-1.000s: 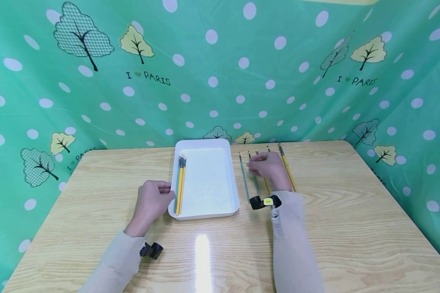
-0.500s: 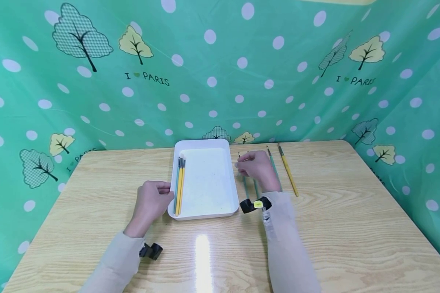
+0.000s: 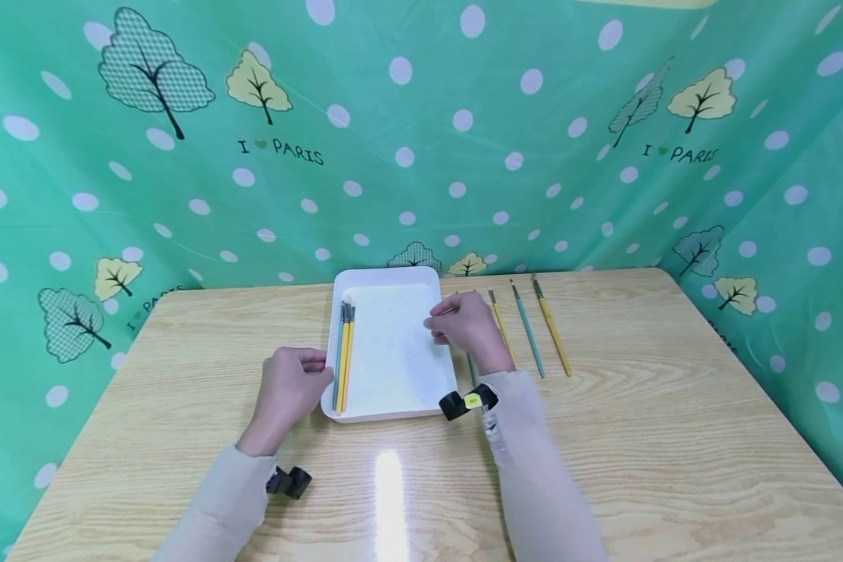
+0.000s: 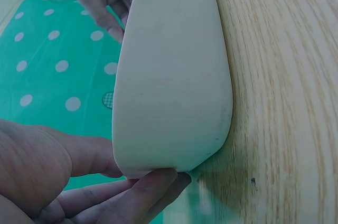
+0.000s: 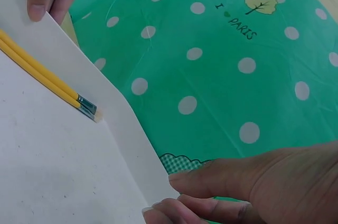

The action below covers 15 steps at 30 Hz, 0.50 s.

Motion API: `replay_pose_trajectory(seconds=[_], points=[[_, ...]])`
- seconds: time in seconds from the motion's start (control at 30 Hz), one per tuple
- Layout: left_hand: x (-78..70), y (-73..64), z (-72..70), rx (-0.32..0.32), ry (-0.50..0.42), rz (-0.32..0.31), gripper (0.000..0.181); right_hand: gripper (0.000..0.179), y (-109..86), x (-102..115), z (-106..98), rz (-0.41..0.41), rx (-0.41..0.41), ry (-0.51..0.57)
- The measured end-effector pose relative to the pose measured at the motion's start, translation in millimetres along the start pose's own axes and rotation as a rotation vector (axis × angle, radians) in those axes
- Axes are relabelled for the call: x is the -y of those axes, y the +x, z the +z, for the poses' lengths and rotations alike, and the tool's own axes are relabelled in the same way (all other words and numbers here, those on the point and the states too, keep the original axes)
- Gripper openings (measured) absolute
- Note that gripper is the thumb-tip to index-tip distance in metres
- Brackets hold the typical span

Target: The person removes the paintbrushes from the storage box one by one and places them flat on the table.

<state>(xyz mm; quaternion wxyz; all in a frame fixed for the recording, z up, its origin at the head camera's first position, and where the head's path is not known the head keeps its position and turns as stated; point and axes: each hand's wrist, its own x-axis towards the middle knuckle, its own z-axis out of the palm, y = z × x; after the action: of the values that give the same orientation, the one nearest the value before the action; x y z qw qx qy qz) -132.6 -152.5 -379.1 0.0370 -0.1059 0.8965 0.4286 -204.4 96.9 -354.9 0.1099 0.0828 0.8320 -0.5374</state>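
Note:
My left hand [image 3: 291, 390] pinches the near left wall of a white tray [image 3: 396, 417]. In the left wrist view, my thumb and fingers [image 4: 153, 189] meet around its edge. Three paintbrushes, one teal [image 3: 338, 367] and two yellow [image 3: 347, 367], lie lengthwise along the tray's left side, bristles away from me. My right hand [image 3: 467, 328] is over the tray's right edge, fingers loosely bent and pointing left. Nothing shows between its thumb and fingers [image 5: 203, 179] in the right wrist view. It partly covers the two nearest teal brushes right of the tray.
Right of the tray, several paintbrushes lie side by side, including a slim yellow one [image 3: 500, 320], a teal one [image 3: 529, 328] and a thicker yellow one [image 3: 553, 332]. A green dotted curtain [image 3: 421, 140] hangs behind the wooden table [image 3: 639, 437].
My right hand has moved left, from over the row of brushes to the tray's right edge. The yellow and teal brushes it covered now show. My left hand stays at the tray.

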Motion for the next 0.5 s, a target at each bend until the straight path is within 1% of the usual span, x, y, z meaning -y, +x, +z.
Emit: replay_pose_trajectory(seconds=[0.2, 0.33, 0.5], points=[[-0.4, 0.2, 0.8, 0.000, 0.008, -0.001, 0.031, 0.016, -0.3, 2, 9, -0.018, 0.025, -0.013], [-0.1, 0.3, 0.8, -0.003, 0.010, 0.005, 0.031, 0.017, -1.3, 4, 16, -0.015, 0.045, -0.029], [0.0, 0.2, 0.3, -0.005, 0.012, 0.010, 0.031, 0.018, -1.6, 4, 28, -0.022, 0.068, -0.058]])
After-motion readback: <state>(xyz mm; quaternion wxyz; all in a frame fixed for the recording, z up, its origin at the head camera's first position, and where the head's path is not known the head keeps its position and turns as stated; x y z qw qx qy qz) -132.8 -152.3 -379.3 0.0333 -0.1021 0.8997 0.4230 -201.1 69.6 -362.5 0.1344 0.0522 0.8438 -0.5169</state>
